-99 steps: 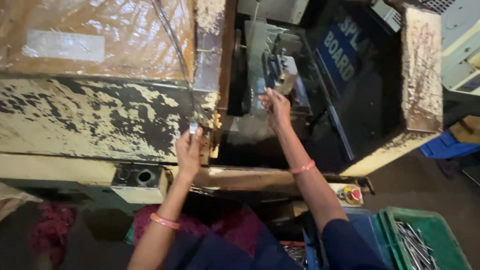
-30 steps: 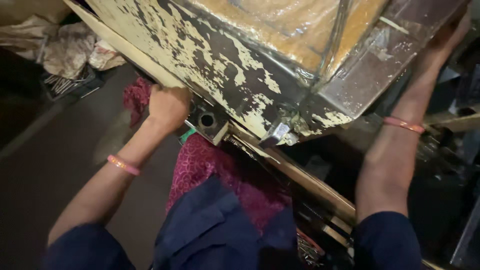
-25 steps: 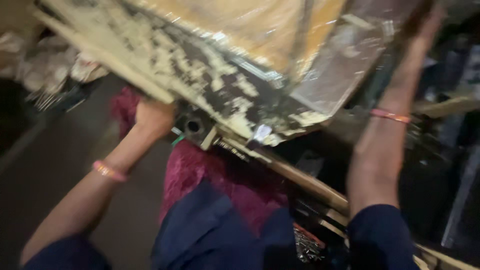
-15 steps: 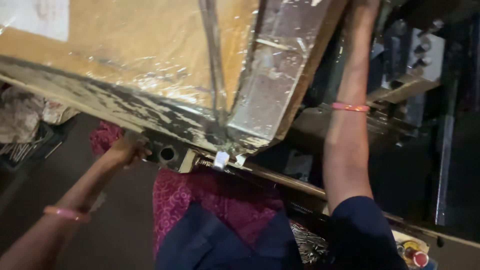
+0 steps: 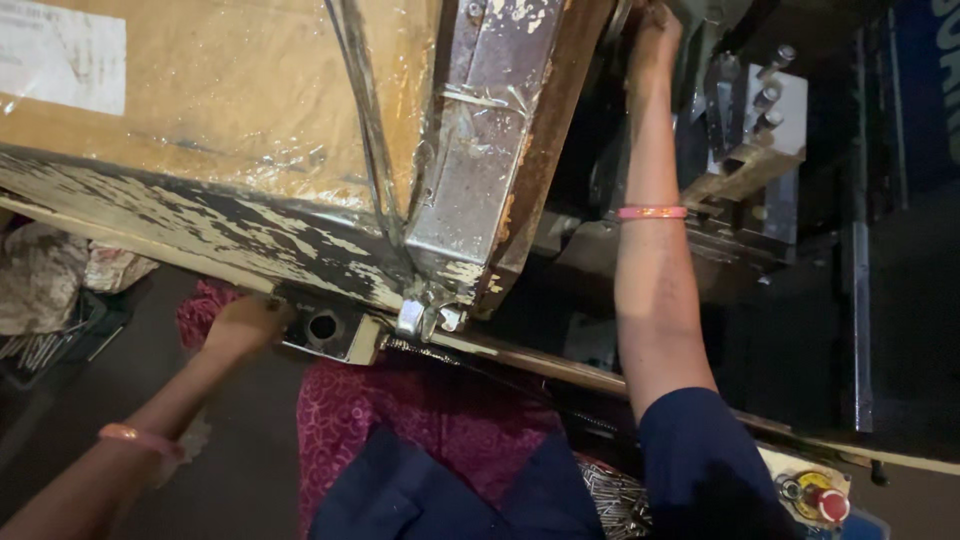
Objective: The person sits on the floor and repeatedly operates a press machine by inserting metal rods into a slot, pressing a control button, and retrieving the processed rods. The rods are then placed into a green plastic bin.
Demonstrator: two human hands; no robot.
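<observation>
1. The press housing (image 5: 250, 160), cream with peeling paint, fills the upper left of the frame and blocks passage there.
2. A dark gap at upper centre, between housing and metal die block (image 5: 755, 150), holds the right hand (image 5: 655, 35).
3. Open floor lies lower left, around the left hand (image 5: 240, 325).

We see our left hand (image 5: 245, 325) low at the left, fingers curled in a loose fist, the forearm running down and out to the lower left corner; our right hand (image 5: 655, 35) is stretched far up and forward, arm nearly straight, fingers hidden; each wrist carries a pink bangle.
</observation>
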